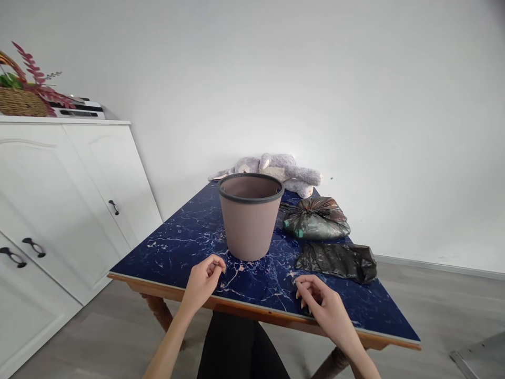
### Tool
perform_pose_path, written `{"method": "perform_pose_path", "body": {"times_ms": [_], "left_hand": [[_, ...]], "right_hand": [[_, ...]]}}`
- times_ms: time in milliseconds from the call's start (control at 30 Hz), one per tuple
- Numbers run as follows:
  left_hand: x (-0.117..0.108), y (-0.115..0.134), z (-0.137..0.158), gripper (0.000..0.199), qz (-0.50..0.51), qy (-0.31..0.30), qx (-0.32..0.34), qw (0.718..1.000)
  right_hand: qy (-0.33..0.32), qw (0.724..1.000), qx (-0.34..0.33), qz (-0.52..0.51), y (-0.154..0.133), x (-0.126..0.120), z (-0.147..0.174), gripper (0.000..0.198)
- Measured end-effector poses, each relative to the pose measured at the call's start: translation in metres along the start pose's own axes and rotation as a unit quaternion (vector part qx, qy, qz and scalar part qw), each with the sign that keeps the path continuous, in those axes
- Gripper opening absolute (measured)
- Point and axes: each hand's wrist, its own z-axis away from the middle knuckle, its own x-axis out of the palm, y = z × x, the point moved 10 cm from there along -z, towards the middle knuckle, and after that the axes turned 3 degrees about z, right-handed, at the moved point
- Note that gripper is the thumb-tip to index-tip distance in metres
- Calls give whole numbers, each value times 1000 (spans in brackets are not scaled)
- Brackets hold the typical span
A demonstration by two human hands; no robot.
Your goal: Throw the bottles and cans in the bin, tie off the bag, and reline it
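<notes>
A mauve-brown trash can (252, 226) with a dark grey rim stands upright near the middle of the table. My left hand (205, 276) rests by the table's front edge, just left of the can's base and apart from it. Its fingers are curled in, with nothing visible in them. To the right, my right hand (321, 302) lies at the front edge, fingers loosely curled; a dark patch shows under them. Beyond it is a flattened black plastic bag (337, 261). Behind that sits a knotted, filled black garbage bag (317, 221) with greenish contents showing through.
A grey plush toy (276, 167) lies at the table's far end against the white wall. The blue marbled tabletop (177, 247) has a wooden edge. At left stands a white cabinet (102, 173) bearing a wicker basket (23, 102). A grey metal piece (481, 355) shows at lower right.
</notes>
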Motion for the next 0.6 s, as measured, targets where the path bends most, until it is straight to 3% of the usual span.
{"method": "perform_pose_path", "body": {"times_ms": [600], "left_hand": [[-1, 5, 1, 20, 0, 1, -6, 1000]], "right_hand": [[1, 1000, 0, -1, -4, 0, 1, 45]]}}
